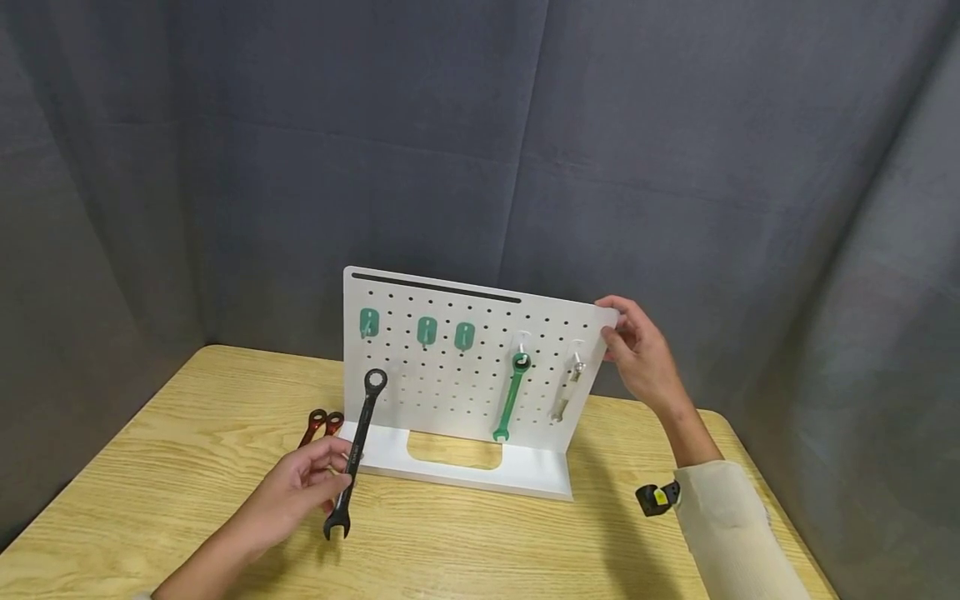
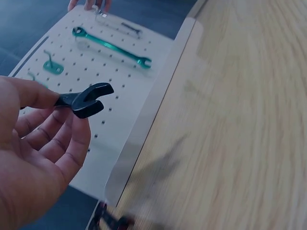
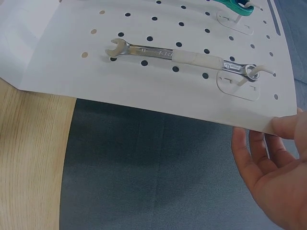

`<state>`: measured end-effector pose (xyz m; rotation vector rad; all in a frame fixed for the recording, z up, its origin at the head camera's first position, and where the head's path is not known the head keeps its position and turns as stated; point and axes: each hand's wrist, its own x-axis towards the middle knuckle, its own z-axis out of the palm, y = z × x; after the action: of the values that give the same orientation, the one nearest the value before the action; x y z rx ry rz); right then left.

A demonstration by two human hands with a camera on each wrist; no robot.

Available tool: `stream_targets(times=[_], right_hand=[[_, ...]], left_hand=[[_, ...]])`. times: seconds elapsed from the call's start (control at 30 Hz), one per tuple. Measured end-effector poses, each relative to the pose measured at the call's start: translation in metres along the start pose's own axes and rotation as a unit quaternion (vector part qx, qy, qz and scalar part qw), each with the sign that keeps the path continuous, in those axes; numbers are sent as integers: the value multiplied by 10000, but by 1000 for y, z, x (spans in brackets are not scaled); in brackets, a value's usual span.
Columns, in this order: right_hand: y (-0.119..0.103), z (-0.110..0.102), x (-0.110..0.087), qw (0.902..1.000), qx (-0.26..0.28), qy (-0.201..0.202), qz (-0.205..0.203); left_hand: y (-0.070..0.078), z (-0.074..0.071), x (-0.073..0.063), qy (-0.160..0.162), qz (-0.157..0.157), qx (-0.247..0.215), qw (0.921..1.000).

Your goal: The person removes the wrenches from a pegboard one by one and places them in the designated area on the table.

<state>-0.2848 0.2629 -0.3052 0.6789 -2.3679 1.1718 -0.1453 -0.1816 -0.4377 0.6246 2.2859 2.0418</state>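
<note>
My left hand point(image 1: 288, 496) pinches a black combination wrench point(image 1: 362, 442) between thumb and fingers, its ring end up and its open end pointing down, in front of the board's left part. With my right hand point(image 1: 643, 358) I grip the upper right corner of a white pegboard point(image 1: 442, 383), thumb on the front face and fingers behind. A green wrench point(image 1: 512, 398) hangs by its ring from a clear hook on the board. Right of it hangs a silver wrench point(image 3: 196, 58) with a pale band round its shaft, ring over a white hook point(image 3: 256, 72).
Three green hooks point(image 1: 427, 331) sit bare on the board's upper left. Red-handled wrenches point(image 1: 315, 425) lie on the wooden table point(image 1: 225, 467) beyond my left hand. A grey curtain point(image 1: 360, 167) hangs behind. A black strap piece point(image 1: 656, 498) juts from my right sleeve.
</note>
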Motion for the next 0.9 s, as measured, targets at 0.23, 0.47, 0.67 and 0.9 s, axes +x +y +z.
stream_targets(times=[0.23,0.47,0.67,0.9], right_hand=[[-1,-2,0,10000,68,-4,37],[1,0,0,10000,44,13,41],[2,-1,1,9999,120,-30,26],[-1,-2,2,9997,192,-40,124]], left_hand=[[-1,-21,-5,357,-724,383,9960],[-10,-37,-9,573,-1090,553,9908],[-21,-47,-12,770,-1154,594,9885],[-29,-60,-17,1058,-1179,1032,9820]])
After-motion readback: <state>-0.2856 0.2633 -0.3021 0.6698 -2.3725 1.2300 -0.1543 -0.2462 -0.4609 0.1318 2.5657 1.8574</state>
